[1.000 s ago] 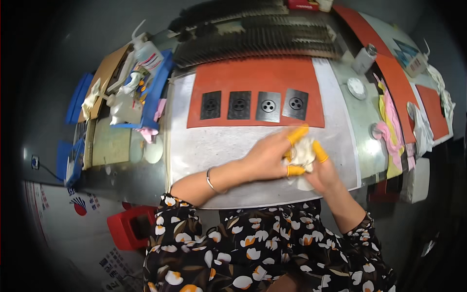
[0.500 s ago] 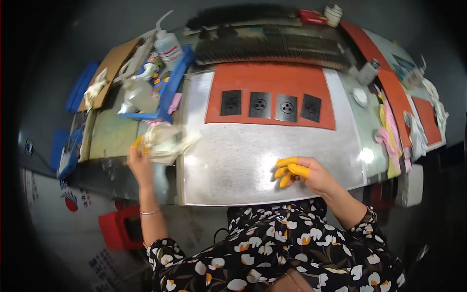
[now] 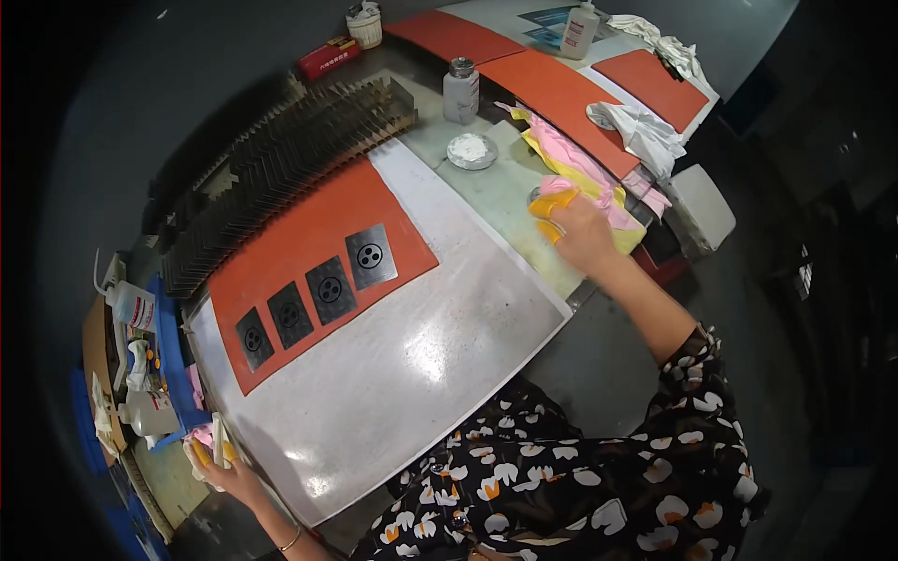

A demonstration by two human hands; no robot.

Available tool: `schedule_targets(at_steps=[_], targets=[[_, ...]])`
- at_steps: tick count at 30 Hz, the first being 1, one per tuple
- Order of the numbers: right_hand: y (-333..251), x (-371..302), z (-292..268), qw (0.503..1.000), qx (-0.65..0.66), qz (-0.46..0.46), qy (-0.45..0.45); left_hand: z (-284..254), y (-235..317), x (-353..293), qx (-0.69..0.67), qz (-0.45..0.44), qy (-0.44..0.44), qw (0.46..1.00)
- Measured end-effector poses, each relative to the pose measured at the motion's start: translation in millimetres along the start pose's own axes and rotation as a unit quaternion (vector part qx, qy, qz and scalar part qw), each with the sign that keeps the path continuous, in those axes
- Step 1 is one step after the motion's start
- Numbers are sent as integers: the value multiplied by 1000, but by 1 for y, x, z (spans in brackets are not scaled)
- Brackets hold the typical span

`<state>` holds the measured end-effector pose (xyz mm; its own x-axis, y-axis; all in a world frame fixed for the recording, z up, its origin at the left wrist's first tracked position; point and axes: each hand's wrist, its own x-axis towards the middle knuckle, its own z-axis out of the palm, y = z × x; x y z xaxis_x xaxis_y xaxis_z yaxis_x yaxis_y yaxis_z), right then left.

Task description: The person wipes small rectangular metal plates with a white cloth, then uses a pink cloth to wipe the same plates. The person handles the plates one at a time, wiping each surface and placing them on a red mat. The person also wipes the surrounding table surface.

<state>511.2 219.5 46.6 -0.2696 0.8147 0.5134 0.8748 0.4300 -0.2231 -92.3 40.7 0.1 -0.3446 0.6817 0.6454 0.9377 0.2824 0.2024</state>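
Yellow finger cots cover several fingertips of both hands. My left hand is closed on a crumpled white cloth at the lower left, next to the blue tray. My right hand is closed over a bunched pink cloth at the right; a small round greyish thing shows partly beside its fingertips. More pink and yellow cloths lie just beyond that hand. Four-holed counts aside, several dark square metal plates with round marks lie in a row on an orange mat between my hands.
A dark rack of thin upright plates stands behind the mat. A dish of white powder and a metal-capped bottle are at the far right. Bottles, including a spouted squeeze bottle, stand at the left. A white sheet covers the near table.
My view has turned to the right. My right hand has gone from above the white sheet to the pink cloth at the right. My left hand stays by the white cloth near the blue tray.
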Motion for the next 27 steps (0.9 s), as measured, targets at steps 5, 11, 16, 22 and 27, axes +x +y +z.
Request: schedule_targets(at_steps=[5, 11, 16, 22, 27], targets=[[90, 24, 13, 987, -94, -98, -89, 12, 87, 28, -89, 51, -63, 993], [67, 25, 10, 991, 63, -83, -81, 0, 178, 26, -217, 0, -58, 974], [-46, -2, 22, 539, 794, 271, -78, -2, 288, -21, -469, -38, -238, 849], [-170, -26, 40, 433, 823, 334, -156, -4, 326, -28, -631, -72, -401, 660], [-212, -40, 36, 520, 771, 320, -179, -9, 296, -43, -682, -98, -371, 622]])
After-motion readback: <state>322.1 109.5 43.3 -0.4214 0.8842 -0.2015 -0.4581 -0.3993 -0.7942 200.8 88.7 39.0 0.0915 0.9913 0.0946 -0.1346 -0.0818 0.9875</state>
